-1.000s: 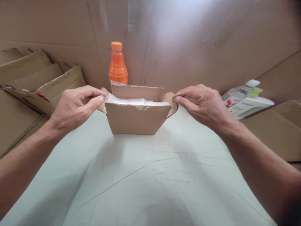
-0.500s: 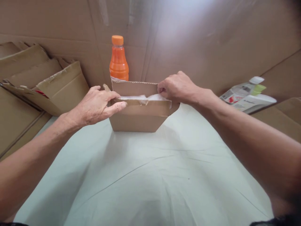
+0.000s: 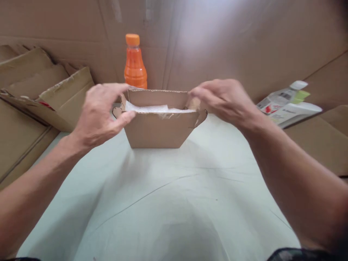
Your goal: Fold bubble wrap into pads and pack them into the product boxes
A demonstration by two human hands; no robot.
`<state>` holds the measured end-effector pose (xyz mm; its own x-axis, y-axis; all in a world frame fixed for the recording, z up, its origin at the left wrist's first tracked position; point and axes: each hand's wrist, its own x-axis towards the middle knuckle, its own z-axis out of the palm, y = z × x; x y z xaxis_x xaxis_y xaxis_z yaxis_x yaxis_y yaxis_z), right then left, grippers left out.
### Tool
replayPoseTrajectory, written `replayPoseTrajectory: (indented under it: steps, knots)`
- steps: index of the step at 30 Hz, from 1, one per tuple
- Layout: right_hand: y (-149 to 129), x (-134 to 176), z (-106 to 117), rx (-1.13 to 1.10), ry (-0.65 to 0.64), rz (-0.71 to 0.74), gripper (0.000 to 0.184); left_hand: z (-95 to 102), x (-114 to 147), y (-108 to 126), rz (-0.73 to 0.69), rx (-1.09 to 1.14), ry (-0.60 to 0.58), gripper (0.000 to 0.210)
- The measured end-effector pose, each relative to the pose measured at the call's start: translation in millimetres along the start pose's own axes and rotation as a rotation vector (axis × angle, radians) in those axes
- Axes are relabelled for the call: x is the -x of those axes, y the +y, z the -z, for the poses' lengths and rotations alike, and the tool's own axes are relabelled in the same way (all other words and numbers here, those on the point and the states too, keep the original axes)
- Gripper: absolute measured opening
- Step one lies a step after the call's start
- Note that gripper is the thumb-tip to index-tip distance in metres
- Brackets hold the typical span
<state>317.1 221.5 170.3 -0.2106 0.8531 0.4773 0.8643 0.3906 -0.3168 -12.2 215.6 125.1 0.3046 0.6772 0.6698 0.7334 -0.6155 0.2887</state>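
Note:
A small brown cardboard box [image 3: 160, 130] stands upright on a pale green cloth, its top flaps up. White wrapping sheet [image 3: 148, 108] shows inside it; what lies under the sheet is hidden. My left hand [image 3: 99, 112] spans the box's left corner, its thumb on the front panel's top edge and its fingers reaching to the back edge. At the back right corner, my right hand [image 3: 224, 99] has its fingers bent against the box's edge. The right fingertips are somewhat blurred. An orange bottle [image 3: 135, 67] rises right behind the box.
Folded cardboard pieces [image 3: 65, 98] lean at the left. On the right lie a clear plastic bottle [image 3: 282, 96] and a white tube [image 3: 299, 110] near a cardboard flap [image 3: 323, 137]. A tall cardboard wall [image 3: 217, 43] closes off the back. The green cloth [image 3: 163, 195] covers the surface in front.
My left hand has moved left and up from the front edge to the box's left corner. My right hand has shifted right, to the back right corner. More white sheet shows.

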Motion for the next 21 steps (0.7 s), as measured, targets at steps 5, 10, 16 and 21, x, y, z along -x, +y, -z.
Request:
replayPoseTrajectory:
  steps: [5,10,16,21]
  knots:
    - [25,89,-35,-0.255,0.298,-0.228,0.021,-17.7,59,-28,0.387,0.411,0.242,0.068]
    - [27,87,-114,-0.583,0.046,-0.348,0.068,-78.6,63,-19,0.511,0.729,0.07,0.063]
    - [31,123,-89,-0.529,0.15,-0.434,0.061,-81.2,81,57,0.544,0.742,-0.034,0.073]
    - [2,143,-90,-0.536,0.02,-0.378,0.051,-25.2,150,80,0.728,0.613,-0.003,0.07]
